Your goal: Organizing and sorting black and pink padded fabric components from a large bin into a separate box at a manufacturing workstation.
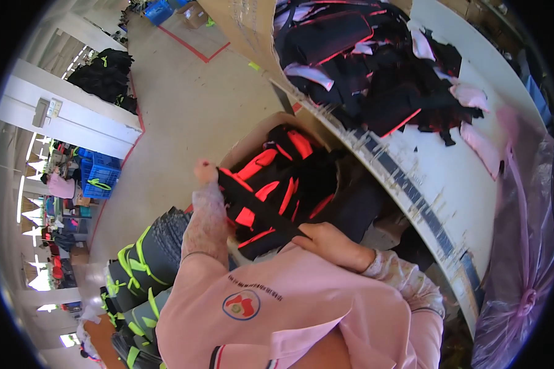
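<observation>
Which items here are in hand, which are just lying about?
In hand:
- black and red fabric pieces, held by left hand and right hand
- cardboard box under them

Lying about:
- black and pink pieces on white table
- black and green stacks
- blue crates
- pink plastic bag

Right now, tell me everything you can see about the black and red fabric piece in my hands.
The fabric piece is black cloth with bright red panels and piping, soft and folded. It is held up over an open cardboard box that holds more of the same pieces. The left hand grips its upper left edge; the right hand holds its lower right edge.
</observation>
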`<state>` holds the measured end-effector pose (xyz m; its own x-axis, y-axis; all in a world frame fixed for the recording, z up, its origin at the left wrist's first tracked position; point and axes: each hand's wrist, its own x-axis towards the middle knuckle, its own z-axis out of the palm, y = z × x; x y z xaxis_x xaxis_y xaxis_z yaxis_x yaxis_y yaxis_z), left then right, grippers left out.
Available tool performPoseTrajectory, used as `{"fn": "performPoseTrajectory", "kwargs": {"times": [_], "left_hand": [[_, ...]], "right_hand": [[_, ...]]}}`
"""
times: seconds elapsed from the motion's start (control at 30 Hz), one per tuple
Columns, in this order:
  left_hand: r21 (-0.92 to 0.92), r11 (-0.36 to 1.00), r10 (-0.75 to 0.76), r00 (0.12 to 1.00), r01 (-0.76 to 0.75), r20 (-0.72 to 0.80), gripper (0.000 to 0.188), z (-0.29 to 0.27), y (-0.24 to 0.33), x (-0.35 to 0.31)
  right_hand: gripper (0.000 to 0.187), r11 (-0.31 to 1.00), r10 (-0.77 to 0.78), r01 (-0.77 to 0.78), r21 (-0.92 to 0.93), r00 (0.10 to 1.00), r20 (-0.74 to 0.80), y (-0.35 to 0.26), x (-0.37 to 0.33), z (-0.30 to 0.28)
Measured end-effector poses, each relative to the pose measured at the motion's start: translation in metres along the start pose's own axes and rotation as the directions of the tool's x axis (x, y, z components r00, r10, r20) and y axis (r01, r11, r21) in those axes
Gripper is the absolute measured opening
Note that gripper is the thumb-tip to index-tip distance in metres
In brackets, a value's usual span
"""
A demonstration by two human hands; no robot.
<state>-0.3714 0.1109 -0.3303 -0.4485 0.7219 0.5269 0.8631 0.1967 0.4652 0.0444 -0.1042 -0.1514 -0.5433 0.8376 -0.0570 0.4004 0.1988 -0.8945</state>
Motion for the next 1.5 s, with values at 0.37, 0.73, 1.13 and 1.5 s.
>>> {"fn": "performPoseTrajectory", "kwargs": {"times": [0.37,0.73,1.13,1.5], "left_hand": [[0.533,0.846,-0.265,0.865,-0.003,0.426,0.055,-0.014,0.003,-0.097],[-0.903,0.428,0.760,0.521,0.049,0.389,0.015,-0.028,0.357,-0.143],[-0.910,0.075,0.895,-0.375,-0.409,0.242,0.079,-0.019,0.460,-0.287],[-0.962,0.269,0.962,-0.032,-0.042,0.270,0.031,0.011,0.443,-0.309]], "right_hand": [[0.075,0.728,0.684,-0.193,0.658,0.270,-0.677,0.167,0.053,-0.169],[0.021,0.947,0.320,-0.138,0.291,0.323,-0.891,0.161,-0.088,-0.155],[0.061,0.717,0.097,-0.623,-0.313,0.534,-0.840,0.139,-0.180,-0.065],[0.015,0.822,0.002,-0.567,-0.052,0.094,-0.996,0.153,-0.137,-0.086]]}}
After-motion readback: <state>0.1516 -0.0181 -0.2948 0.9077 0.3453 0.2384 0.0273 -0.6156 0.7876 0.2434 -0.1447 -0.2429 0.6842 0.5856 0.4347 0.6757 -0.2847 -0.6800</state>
